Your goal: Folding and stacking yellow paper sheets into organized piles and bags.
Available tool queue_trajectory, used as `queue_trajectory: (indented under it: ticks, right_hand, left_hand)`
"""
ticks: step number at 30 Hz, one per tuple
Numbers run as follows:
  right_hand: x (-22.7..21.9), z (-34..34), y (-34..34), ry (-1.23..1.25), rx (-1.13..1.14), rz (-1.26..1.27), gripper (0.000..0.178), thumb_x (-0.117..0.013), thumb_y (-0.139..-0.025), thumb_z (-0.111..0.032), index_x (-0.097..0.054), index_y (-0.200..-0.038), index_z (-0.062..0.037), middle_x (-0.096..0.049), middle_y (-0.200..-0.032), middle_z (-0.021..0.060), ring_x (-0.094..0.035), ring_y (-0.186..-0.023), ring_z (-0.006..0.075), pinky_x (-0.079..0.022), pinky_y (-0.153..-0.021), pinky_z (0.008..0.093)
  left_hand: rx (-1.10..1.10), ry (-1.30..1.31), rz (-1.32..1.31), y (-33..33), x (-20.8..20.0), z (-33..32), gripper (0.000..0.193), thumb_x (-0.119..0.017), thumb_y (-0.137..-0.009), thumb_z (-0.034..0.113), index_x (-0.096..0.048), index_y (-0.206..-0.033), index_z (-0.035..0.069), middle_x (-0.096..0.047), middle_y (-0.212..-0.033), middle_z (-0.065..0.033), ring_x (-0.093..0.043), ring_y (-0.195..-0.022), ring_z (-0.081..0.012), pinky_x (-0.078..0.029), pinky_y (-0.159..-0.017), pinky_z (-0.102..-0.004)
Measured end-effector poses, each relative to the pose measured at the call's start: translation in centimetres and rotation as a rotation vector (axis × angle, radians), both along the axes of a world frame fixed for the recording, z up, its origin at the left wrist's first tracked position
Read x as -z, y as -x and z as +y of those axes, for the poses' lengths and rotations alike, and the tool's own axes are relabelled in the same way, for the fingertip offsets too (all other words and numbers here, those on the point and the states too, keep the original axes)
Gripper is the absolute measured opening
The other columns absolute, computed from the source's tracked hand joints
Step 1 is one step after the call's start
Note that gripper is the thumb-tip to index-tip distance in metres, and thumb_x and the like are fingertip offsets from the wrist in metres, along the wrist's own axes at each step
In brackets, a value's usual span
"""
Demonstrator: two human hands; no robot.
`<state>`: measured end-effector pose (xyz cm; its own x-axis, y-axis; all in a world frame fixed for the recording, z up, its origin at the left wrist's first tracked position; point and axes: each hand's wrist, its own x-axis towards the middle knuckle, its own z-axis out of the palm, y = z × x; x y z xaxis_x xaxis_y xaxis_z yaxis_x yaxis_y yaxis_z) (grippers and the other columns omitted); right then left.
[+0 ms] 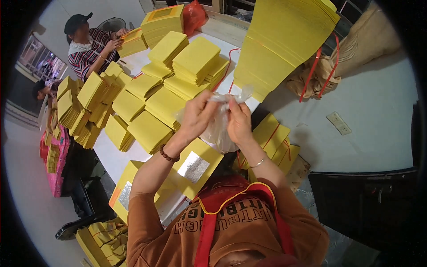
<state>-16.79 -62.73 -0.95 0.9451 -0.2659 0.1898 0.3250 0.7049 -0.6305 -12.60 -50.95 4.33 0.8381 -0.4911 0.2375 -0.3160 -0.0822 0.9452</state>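
Observation:
My left hand (pixel 197 116) and my right hand (pixel 239 122) are raised together in front of my chest, both pinching a thin clear plastic bag (pixel 219 129) at its top edge. The bag hangs crumpled between them. Right below my hands lies a stack of yellow paper sheets with a silver foil square (pixel 194 166) on the white table (pixel 116 158). A beaded bracelet is on my left wrist, a thin bangle on my right.
Several stacks of yellow paper (pixel 153 104) cover the table ahead. A tall yellow stack (pixel 284 40) with red string stands at the right, tied bundles (pixel 275 138) beside me. Another person (pixel 89 49) handles paper at the far end. More yellow paper (pixel 100 240) lies on the floor.

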Motion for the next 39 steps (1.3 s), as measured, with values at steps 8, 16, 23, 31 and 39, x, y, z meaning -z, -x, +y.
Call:
queue_trajectory:
  ticks: [8, 16, 23, 31, 39]
  right_hand:
    - [0.9, -0.1, -1.7, -0.158, -0.043, -0.086, 0.022, -0.053, -0.091, -0.024, -0.060, -0.098, -0.0052, -0.060, -0.099, 0.0035, -0.053, -0.097, 0.0134, -0.039, -0.089, 0.0302]
    - [-1.1, -3.0, 0.4, 0.595, 0.104, -0.199, 0.031, -0.045, -0.094, -0.027, -0.062, -0.095, -0.0012, -0.060, -0.102, 0.0076, -0.051, -0.102, 0.0177, -0.034, -0.095, 0.0366]
    - [-1.8, -4.9, -1.5, 0.587, 0.014, 0.100, 0.027, -0.043, -0.094, -0.025, -0.054, -0.100, -0.0008, -0.053, -0.081, 0.0010, -0.048, -0.081, 0.0092, -0.039, -0.078, 0.0241]
    - [-5.1, -4.2, 0.3, 0.641, -0.247, 0.033, 0.020, -0.046, -0.087, -0.009, -0.053, -0.105, -0.0039, -0.049, -0.086, -0.0031, -0.042, -0.077, 0.0069, -0.035, -0.071, 0.0222]
    - [-5.0, -4.4, 0.7, 0.936, -0.360, 0.040, 0.031, -0.046, -0.092, -0.031, -0.061, -0.089, -0.0039, -0.052, -0.074, -0.0039, -0.044, -0.069, 0.0069, -0.039, -0.063, 0.0237]
  left_hand:
    - [-0.097, 0.117, -0.062, -0.8, 0.3, -0.9, 0.023, -0.047, -0.092, 0.018, -0.058, -0.087, -0.001, -0.051, -0.061, -0.0005, -0.044, -0.053, -0.0060, -0.036, -0.048, -0.0220]
    - [-0.053, -0.124, -0.032, -3.9, 0.1, -0.7, 0.022, -0.057, -0.084, 0.020, -0.057, -0.078, -0.002, -0.052, -0.060, -0.0021, -0.046, -0.056, -0.0072, -0.037, -0.050, -0.0246]
    - [0.090, 0.154, 0.000, -2.0, -1.8, -1.1, 0.007, -0.064, -0.080, 0.008, -0.062, -0.083, 0.002, -0.060, -0.081, -0.0040, -0.052, -0.069, -0.0075, -0.043, -0.062, -0.0214]
    - [0.086, -0.201, -0.881, -1.6, -3.9, -1.4, 0.010, -0.066, -0.075, 0.016, -0.062, -0.082, 0.010, -0.053, -0.107, -0.0052, -0.045, -0.103, -0.0263, -0.034, -0.087, -0.0366]
    - [0.333, -0.271, -0.377, -2.2, -5.3, 0.5, 0.013, -0.061, -0.082, 0.013, -0.060, -0.086, 0.001, -0.057, -0.082, -0.0081, -0.057, -0.071, -0.0198, -0.045, -0.062, -0.0297]
